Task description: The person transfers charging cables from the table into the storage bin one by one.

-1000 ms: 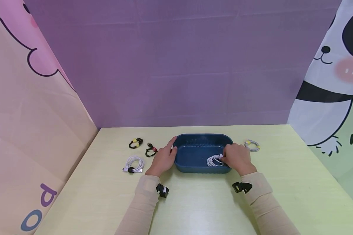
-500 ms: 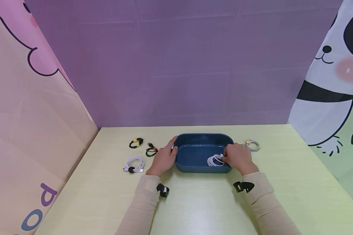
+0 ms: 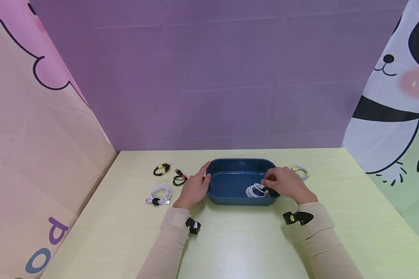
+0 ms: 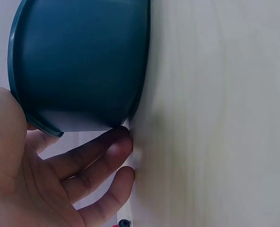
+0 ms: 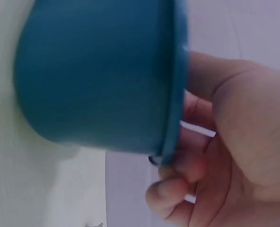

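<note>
White coiled cable (image 3: 254,190) inside blue bin (image 3: 230,202), just beneath our right grip (image 3: 287,182), pinch or release we cannot tell, our left grip (image 3: 194,188) loosely spread against the bin's left end.

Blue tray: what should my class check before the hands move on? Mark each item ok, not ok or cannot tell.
1. Blue tray upright on the table: ok.
2. Left hand touching its left end: ok.
3. White cable coil lying inside: ok.
4. Right hand free of that coil: cannot tell; it covers part of the view.
5. Grey cable with yellow tie inside: not ok; on the table, right of the tray.
</note>
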`<state>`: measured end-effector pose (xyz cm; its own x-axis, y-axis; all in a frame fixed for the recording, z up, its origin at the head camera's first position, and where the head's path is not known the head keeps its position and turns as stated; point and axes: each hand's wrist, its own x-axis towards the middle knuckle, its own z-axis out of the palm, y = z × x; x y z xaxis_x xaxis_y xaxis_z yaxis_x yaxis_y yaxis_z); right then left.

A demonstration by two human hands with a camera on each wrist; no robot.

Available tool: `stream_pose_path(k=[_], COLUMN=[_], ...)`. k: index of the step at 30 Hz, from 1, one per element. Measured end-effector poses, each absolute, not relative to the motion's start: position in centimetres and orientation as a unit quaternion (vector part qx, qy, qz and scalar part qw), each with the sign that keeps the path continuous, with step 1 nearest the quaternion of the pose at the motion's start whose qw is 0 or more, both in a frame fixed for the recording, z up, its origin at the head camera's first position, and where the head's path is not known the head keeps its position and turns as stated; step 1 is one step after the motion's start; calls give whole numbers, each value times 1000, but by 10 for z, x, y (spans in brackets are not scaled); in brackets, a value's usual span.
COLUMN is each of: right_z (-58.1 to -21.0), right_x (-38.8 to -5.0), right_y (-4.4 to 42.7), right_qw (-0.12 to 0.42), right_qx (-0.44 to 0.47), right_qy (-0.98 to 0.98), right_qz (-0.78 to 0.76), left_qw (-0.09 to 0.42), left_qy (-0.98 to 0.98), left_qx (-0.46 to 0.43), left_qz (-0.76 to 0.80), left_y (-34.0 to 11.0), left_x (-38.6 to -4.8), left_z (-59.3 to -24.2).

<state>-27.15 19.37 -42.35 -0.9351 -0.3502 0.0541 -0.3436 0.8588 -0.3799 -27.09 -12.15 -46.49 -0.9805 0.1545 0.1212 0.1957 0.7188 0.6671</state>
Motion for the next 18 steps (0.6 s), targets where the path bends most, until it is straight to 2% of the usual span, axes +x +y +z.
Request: stream_pose_path(k=[3,13,18], right_z=[-421,-414,-416], right_x=[-273,-273,-274], right_y=[199,221,231], right_qw=[-7,-127,-148], right_qx=[-178,-101,-59], right_qy=[957,948,947], right_qz=[-230,-275,-278], left_qw=[28,28,28], left_qy=[-927,-924,-922], left_qx=[-95,-97,-98], left_qz=[-362,-368,-373], left_y=[-122,-123,-122], left_x=[-271,-270,-269], left_z=[-465,-465,-464])
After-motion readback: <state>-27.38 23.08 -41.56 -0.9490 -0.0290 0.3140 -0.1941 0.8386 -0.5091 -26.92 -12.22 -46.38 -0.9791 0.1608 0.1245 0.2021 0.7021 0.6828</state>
